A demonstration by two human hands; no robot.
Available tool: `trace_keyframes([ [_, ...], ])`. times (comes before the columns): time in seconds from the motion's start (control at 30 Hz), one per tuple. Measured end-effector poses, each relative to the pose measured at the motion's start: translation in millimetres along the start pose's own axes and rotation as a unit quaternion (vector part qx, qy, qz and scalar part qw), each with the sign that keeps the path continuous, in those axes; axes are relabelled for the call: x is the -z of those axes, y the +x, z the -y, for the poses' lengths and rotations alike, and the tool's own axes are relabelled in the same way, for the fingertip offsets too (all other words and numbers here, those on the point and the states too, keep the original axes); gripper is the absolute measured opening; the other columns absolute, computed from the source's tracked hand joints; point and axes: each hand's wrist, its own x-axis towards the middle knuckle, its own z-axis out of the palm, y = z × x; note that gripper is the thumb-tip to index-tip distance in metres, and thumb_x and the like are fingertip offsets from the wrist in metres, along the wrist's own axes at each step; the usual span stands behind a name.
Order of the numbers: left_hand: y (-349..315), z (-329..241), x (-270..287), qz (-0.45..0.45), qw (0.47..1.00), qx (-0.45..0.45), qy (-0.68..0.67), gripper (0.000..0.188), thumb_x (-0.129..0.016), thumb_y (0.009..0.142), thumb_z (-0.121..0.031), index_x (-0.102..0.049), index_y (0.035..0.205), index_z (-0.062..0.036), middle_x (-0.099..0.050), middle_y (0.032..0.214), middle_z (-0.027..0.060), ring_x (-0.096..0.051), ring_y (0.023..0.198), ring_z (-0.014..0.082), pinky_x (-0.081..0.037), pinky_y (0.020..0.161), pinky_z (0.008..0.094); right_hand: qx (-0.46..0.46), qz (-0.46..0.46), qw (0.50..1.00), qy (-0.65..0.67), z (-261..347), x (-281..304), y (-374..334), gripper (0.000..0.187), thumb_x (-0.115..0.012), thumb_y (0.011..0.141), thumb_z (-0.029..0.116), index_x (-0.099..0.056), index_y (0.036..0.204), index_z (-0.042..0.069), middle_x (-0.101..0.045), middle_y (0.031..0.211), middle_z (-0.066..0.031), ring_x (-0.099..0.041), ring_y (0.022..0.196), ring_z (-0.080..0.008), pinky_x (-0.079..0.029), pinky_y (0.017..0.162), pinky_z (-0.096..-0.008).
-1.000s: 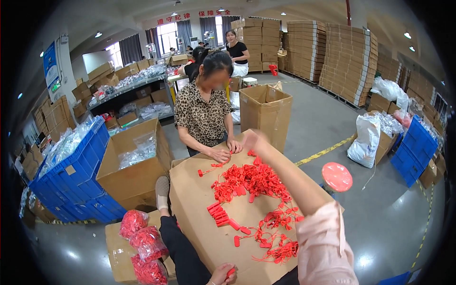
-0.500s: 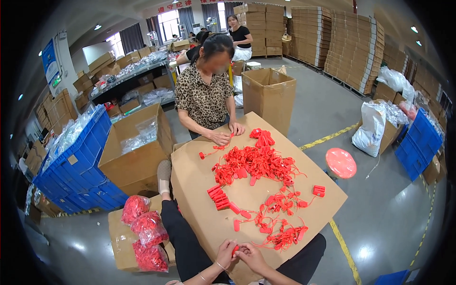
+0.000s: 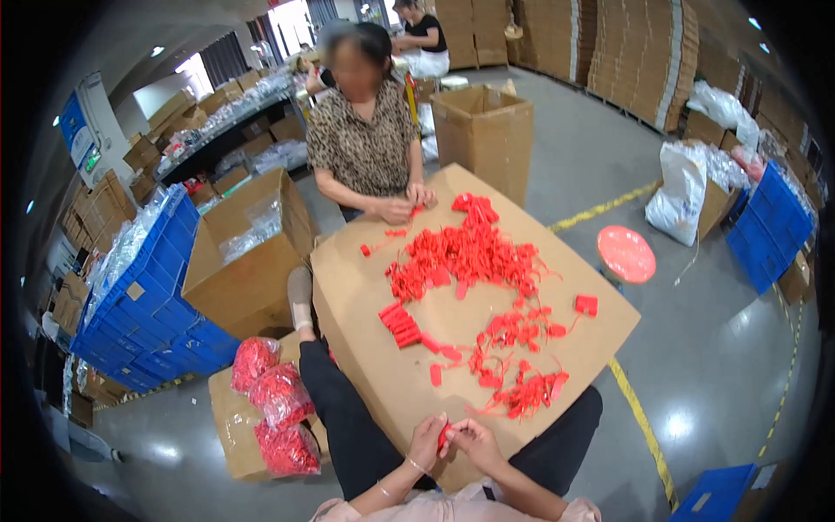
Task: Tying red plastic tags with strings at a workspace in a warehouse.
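Note:
Close to my body at the near edge of the cardboard-topped surface (image 3: 391,383), my left hand (image 3: 427,444) is closed around a small red piece (image 3: 444,435). My right hand (image 3: 477,442) pinches that same piece from the other side, fingertips meeting the left ones. Beyond them lies a loose group of red pieces with thin cords (image 3: 524,393). A bigger tangled heap of the same kind (image 3: 470,252) fills the middle. Left of centre, several red pieces lie side by side in a stacked row (image 3: 399,324). Fingers hide most of the held piece.
Across the surface a co-worker's hands (image 3: 402,207) handle another red piece. Bags of red pieces (image 3: 283,396) rest on a carton at lower left. An open carton (image 3: 248,261), blue crates (image 3: 143,300), a tall carton (image 3: 483,143) and a red round stool (image 3: 626,254) stand around.
The whole view has shifted and tilted slightly. My hands remain together on the red piece, with the fingers slightly rearranged. The co-worker's head has lifted, and a person behind has turned aside.

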Motion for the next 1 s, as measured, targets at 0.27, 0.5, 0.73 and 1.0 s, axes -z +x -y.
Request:
trace_keyframes([
  [0.27, 10.8, -8.8, 30.8, -0.055, 0.996, -0.026, -0.062, 0.029, -0.04, 0.093, -0.028, -0.048, 0.079, -0.0034, -0.043, 0.067, 0.0012, -0.05, 0.055, 0.0099, -0.031, 0.032, 0.0182, 0.044, -0.15, 0.986, 0.052, 29.1, 22.3, 6.1, 0.008, -0.057, 0.085, 0.008, -0.051, 0.085, 0.003, -0.06, 0.075, -0.0055, -0.057, 0.066, -0.0099, -0.045, 0.062, -0.0223],
  [0.5, -2.1, -23.7, 15.4, -0.012, 1.0, 0.006, 0.023, 0.016, -0.052, 0.089, -0.021, -0.053, 0.087, -0.0052, -0.05, 0.064, -0.0006, -0.044, 0.047, 0.0037, -0.029, 0.035, 0.0156, -0.004, -0.118, 0.992, 0.054, 9.6, 16.8, 13.6, 0.012, -0.06, 0.082, 0.008, -0.051, 0.089, 0.003, -0.06, 0.081, -0.006, -0.058, 0.069, -0.0096, -0.045, 0.059, -0.0211],
  [0.73, 4.8, -28.4, 49.3, -0.078, 0.996, 0.015, 0.048, 0.008, -0.057, 0.085, -0.013, -0.056, 0.085, -0.005, -0.048, 0.054, -0.0006, -0.037, 0.039, 0.0045, -0.024, 0.034, 0.0168, -0.001, -0.071, 0.992, -0.105, 4.4, 17.4, 46.0, 0.01, -0.06, 0.081, 0.008, -0.054, 0.087, 0.003, -0.058, 0.082, -0.0061, -0.057, 0.076, -0.0127, -0.045, 0.063, -0.0255],
  [1.0, -0.4, -26.2, 63.9, -0.079, 0.997, 0.008, 0.013, 0.008, -0.056, 0.085, -0.012, -0.053, 0.084, -0.0051, -0.049, 0.059, 0.0005, -0.042, 0.042, 0.0059, -0.026, 0.034, 0.017, 0.264, -0.078, 0.591, -0.758, 35.6, 23.0, 132.3, 0.013, -0.053, 0.07, 0.009, -0.058, 0.079, 0.002, -0.053, 0.082, -0.0119, -0.052, 0.085, -0.0241, -0.043, 0.072, -0.0358],
])
